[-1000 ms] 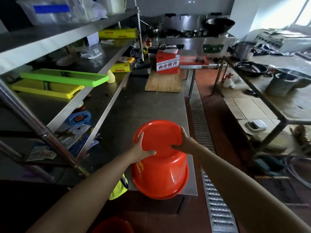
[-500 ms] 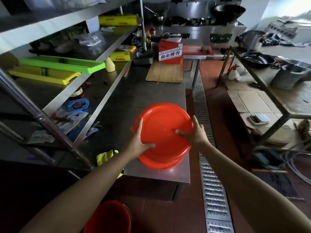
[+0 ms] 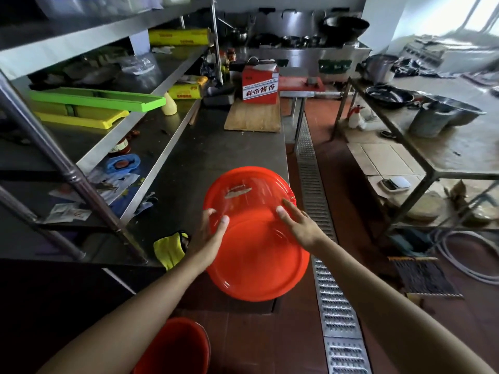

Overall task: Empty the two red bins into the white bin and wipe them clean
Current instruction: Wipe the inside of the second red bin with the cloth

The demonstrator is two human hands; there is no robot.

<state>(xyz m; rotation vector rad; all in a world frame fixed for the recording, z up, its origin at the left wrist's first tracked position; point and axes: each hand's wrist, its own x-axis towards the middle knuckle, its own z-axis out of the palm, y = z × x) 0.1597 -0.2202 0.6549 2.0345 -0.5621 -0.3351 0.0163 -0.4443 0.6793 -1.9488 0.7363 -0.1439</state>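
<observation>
Two red bins: both hands [image 3: 209, 238] [image 3: 298, 225] hold one [image 3: 256, 255], fingers straight; second [image 3: 175, 346] on floor

Glossy, smooth red plastic on the upturned bin [image 3: 253, 238], a torn paper label remnant [image 3: 237, 193] stuck to its base. Dull brushed steel across the desk [image 3: 205, 157] and shelf [image 3: 151, 85]. Bare, matt wood for the cutting board [image 3: 252, 118]. Soft yellow cloth [image 3: 168, 249] at the desk edge. Perforated metal along the floor drain grate [image 3: 334, 314]. Printed red cardboard on the box [image 3: 259, 83].
</observation>
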